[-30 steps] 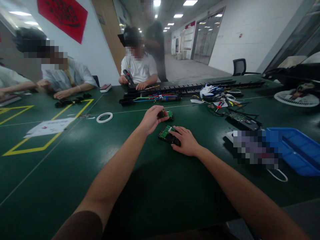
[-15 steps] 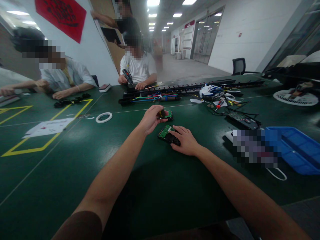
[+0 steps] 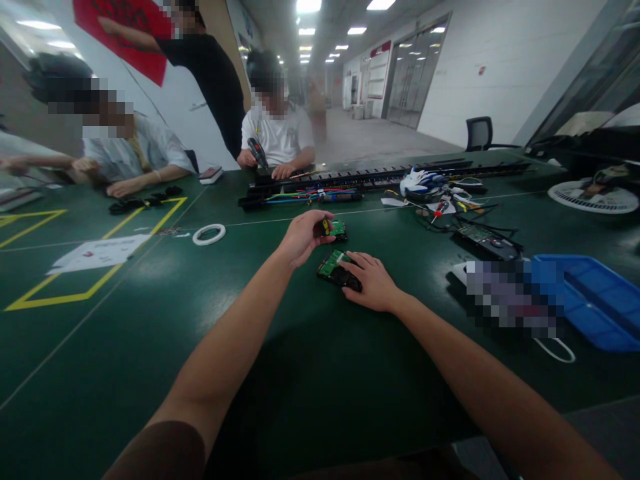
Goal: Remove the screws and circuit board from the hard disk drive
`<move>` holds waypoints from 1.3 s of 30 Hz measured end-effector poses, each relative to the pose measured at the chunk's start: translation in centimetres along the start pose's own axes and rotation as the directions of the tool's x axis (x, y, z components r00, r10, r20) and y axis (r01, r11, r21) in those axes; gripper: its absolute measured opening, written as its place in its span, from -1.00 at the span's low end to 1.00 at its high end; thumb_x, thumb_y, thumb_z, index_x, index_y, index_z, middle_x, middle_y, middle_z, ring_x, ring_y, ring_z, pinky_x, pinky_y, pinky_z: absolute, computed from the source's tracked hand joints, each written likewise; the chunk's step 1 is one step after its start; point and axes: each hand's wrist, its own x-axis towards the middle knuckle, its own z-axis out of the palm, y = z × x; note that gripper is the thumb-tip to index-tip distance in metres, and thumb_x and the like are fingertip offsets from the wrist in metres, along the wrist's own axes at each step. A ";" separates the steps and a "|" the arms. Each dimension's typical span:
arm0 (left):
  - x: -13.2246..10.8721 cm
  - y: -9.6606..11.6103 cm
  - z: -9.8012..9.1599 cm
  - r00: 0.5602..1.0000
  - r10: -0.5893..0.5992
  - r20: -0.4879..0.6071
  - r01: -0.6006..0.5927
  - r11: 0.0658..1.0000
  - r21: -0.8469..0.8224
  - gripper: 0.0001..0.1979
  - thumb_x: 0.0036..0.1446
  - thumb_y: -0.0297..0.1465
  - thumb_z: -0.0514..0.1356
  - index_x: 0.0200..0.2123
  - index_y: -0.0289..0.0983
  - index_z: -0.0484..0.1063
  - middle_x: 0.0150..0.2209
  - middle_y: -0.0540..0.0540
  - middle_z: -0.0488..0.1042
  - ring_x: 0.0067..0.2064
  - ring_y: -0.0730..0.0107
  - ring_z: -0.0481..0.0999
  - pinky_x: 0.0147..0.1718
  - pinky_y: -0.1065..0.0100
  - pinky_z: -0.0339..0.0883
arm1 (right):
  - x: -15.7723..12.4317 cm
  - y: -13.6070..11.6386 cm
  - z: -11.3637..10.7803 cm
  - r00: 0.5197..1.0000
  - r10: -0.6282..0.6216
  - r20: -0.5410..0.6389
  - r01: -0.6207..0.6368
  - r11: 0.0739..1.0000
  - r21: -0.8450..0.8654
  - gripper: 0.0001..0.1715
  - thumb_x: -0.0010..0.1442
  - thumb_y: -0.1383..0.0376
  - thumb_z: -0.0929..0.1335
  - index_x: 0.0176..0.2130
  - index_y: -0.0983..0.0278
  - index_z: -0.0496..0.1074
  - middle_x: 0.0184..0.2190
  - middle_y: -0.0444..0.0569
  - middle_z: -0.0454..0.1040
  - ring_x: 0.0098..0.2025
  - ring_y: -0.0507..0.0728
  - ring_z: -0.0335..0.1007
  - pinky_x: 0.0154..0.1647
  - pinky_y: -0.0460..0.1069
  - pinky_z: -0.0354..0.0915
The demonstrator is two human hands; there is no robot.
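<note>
Near the middle of the green table, a hard drive (image 3: 332, 265) lies with its green circuit board facing up. My right hand (image 3: 373, 283) grips its right side against the tabletop, fingers over the black part. Just beyond it, my left hand (image 3: 304, 239) is closed around the black-and-yellow handle of a screwdriver (image 3: 324, 227), held upright above the near drive's far edge. Its tip is too small to make out. A second drive with a green board (image 3: 340, 231) lies behind the screwdriver, partly covered by my left fingers.
Bundled wires and black rails (image 3: 310, 195) stretch across the far side. On the right are another hard drive (image 3: 487, 240), a blue tray (image 3: 595, 300) and tangled cables. A white ring (image 3: 209, 234) and a paper sheet (image 3: 97, 255) lie left. Co-workers sit opposite.
My hands stay almost in place, and the screwdriver handle has turned so more yellow shows. A standing person in the background has moved left.
</note>
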 end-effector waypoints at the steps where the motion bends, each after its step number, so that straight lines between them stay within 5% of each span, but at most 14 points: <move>1: 0.0 0.0 0.0 1.000 0.001 -0.004 -0.001 1.000 -0.012 -0.85 0.21 -0.36 0.21 -0.23 -0.29 0.54 -0.33 -0.14 0.54 -0.24 0.28 0.58 -0.28 0.27 0.57 | 0.0 0.0 0.0 1.000 -0.001 0.000 0.001 1.000 0.000 -0.17 0.28 -0.02 0.38 0.42 0.20 0.30 0.48 0.17 0.18 0.47 0.44 0.04 0.41 0.35 0.03; 13: -0.1 -0.2 0.2 1.000 0.021 0.022 -0.022 1.000 0.021 -0.85 0.22 -0.32 0.22 -0.25 -0.28 0.53 -0.28 -0.14 0.55 -0.21 0.29 0.59 -0.29 0.32 0.55 | -0.1 -0.1 -0.1 1.000 0.001 0.007 -0.001 1.000 0.003 -0.17 0.29 -0.03 0.37 0.42 0.19 0.29 0.48 0.15 0.17 0.49 0.45 0.01 0.41 0.37 0.02; 24: -0.4 0.0 0.2 0.998 0.055 0.026 -0.059 0.983 0.175 -0.79 0.20 -0.28 0.28 -0.17 -0.26 0.61 -0.28 -0.11 0.56 -0.28 0.36 0.52 -0.51 0.49 0.33 | -0.1 -0.2 -0.3 1.000 0.006 0.015 -0.006 1.000 0.005 -0.17 0.29 -0.02 0.37 0.43 0.18 0.28 0.49 0.14 0.16 0.49 0.44 0.01 0.41 0.37 0.03; 32: -0.2 0.0 0.3 1.000 -0.005 0.004 0.005 1.000 0.023 -0.86 0.19 -0.36 0.23 -0.16 -0.22 0.47 -0.26 -0.13 0.60 -0.19 0.25 0.64 -0.42 0.40 0.44 | 0.0 -0.1 -0.1 1.000 0.010 0.003 -0.010 1.000 0.004 -0.18 0.28 -0.02 0.38 0.42 0.18 0.31 0.48 0.14 0.18 0.49 0.44 0.01 0.42 0.37 0.01; 39: 0.2 -0.1 -0.1 0.997 0.079 0.008 -0.079 0.995 0.055 -0.85 0.19 -0.39 0.18 -0.28 -0.28 0.56 -0.26 -0.15 0.56 -0.21 0.29 0.56 -0.34 0.33 0.53 | 0.0 0.0 -0.1 1.000 0.002 0.001 -0.002 1.000 0.004 -0.17 0.28 -0.03 0.37 0.42 0.18 0.30 0.48 0.15 0.17 0.49 0.44 0.02 0.41 0.36 0.03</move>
